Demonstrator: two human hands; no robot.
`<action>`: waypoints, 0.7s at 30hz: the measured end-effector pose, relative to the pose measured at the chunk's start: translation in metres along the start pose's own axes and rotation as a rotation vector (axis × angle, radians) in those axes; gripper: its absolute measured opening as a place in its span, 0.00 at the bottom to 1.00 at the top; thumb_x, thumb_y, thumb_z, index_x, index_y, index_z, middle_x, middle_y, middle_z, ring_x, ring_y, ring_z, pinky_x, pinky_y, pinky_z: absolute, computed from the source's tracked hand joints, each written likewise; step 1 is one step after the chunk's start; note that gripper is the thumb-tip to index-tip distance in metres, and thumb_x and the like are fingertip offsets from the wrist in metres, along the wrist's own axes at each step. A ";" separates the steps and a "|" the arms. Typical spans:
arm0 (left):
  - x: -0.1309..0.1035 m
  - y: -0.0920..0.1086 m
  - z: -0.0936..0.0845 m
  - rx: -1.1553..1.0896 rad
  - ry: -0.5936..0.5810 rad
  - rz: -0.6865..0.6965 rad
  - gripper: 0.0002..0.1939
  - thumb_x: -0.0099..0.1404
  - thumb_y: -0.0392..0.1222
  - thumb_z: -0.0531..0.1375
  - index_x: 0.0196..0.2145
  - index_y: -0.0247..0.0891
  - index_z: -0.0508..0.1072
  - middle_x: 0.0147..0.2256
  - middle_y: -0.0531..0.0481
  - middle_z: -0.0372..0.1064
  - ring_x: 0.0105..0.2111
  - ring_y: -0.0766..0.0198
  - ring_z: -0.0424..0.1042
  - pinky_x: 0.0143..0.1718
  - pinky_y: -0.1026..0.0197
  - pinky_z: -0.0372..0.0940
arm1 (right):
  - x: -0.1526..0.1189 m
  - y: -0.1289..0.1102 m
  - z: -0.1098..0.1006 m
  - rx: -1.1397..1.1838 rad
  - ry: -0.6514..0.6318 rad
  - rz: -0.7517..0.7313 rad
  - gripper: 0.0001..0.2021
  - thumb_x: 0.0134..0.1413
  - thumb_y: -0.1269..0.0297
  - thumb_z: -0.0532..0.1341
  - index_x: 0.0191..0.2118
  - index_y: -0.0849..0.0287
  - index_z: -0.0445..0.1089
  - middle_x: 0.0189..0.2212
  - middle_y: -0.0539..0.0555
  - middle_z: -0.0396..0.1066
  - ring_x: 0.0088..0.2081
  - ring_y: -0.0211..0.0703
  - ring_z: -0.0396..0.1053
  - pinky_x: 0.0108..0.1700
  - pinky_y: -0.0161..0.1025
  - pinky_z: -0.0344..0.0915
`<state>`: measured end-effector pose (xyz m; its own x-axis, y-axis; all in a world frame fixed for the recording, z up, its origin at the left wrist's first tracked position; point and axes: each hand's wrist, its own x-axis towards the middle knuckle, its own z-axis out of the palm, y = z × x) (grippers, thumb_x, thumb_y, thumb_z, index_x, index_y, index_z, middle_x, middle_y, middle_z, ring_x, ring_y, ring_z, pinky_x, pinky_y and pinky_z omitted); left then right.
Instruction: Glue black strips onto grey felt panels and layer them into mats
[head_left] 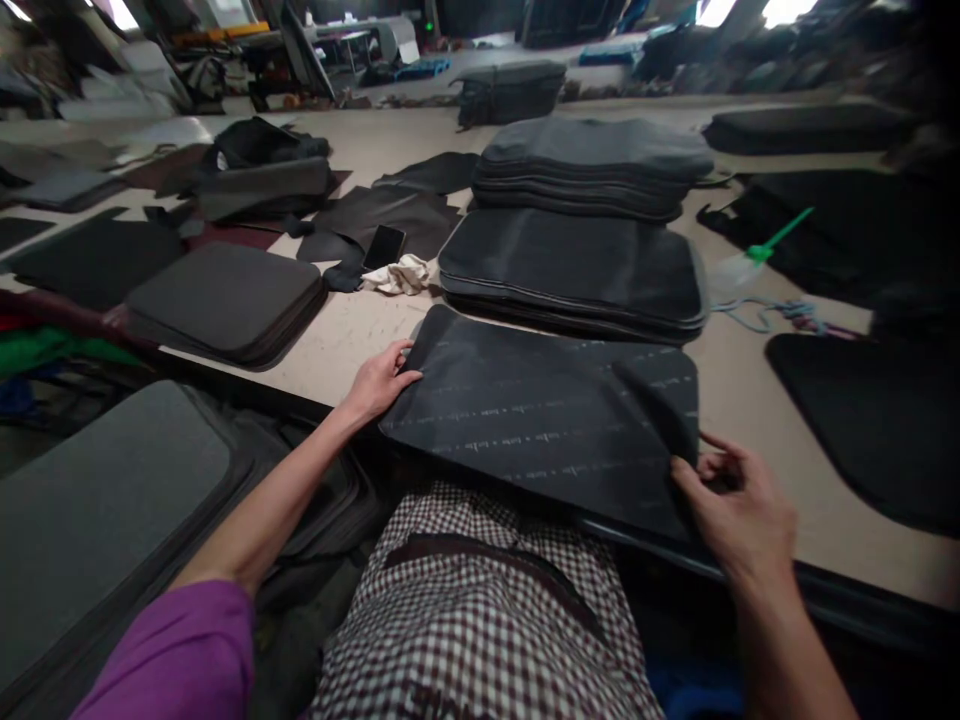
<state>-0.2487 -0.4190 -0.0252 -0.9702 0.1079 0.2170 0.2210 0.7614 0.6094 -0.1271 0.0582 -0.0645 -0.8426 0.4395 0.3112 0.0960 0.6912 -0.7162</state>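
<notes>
Dark fabric panel [540, 420] lies flat at the desk [360, 340] near edge, long axis running left to right in front of me. My left hand [379, 385] rests open on its left corner; my right hand [739, 510] pinches the right corner, slightly lifted.

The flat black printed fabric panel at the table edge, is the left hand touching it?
Touching. The head view shows the left hand resting on the flat black printed fabric panel, fingers and thumb lying over its left edge with no gap.
</notes>
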 end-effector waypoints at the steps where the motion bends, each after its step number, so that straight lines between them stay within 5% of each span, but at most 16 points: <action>1: 0.000 0.001 0.000 -0.004 -0.002 0.002 0.27 0.63 0.46 0.67 0.58 0.43 0.70 0.35 0.53 0.69 0.32 0.65 0.68 0.36 0.62 0.62 | 0.000 0.000 0.000 0.005 -0.005 -0.004 0.31 0.49 0.45 0.64 0.57 0.55 0.71 0.30 0.49 0.68 0.32 0.46 0.68 0.42 0.44 0.68; 12: 0.002 -0.001 -0.001 0.052 -0.053 -0.057 0.31 0.61 0.56 0.65 0.60 0.44 0.69 0.35 0.53 0.70 0.33 0.62 0.70 0.37 0.61 0.63 | 0.006 -0.005 -0.014 0.062 -0.132 -0.027 0.24 0.55 0.50 0.64 0.54 0.56 0.71 0.30 0.50 0.68 0.33 0.46 0.68 0.41 0.42 0.66; 21: 0.002 0.005 -0.002 0.087 -0.049 -0.072 0.31 0.62 0.58 0.63 0.60 0.44 0.69 0.36 0.53 0.71 0.34 0.61 0.71 0.37 0.61 0.62 | 0.001 0.003 -0.009 0.110 -0.067 -0.022 0.24 0.55 0.52 0.66 0.55 0.56 0.70 0.32 0.49 0.69 0.33 0.44 0.68 0.43 0.42 0.68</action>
<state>-0.2489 -0.4164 -0.0200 -0.9874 0.0803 0.1360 0.1430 0.8207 0.5532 -0.1232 0.0657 -0.0608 -0.8776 0.3835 0.2876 0.0218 0.6313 -0.7752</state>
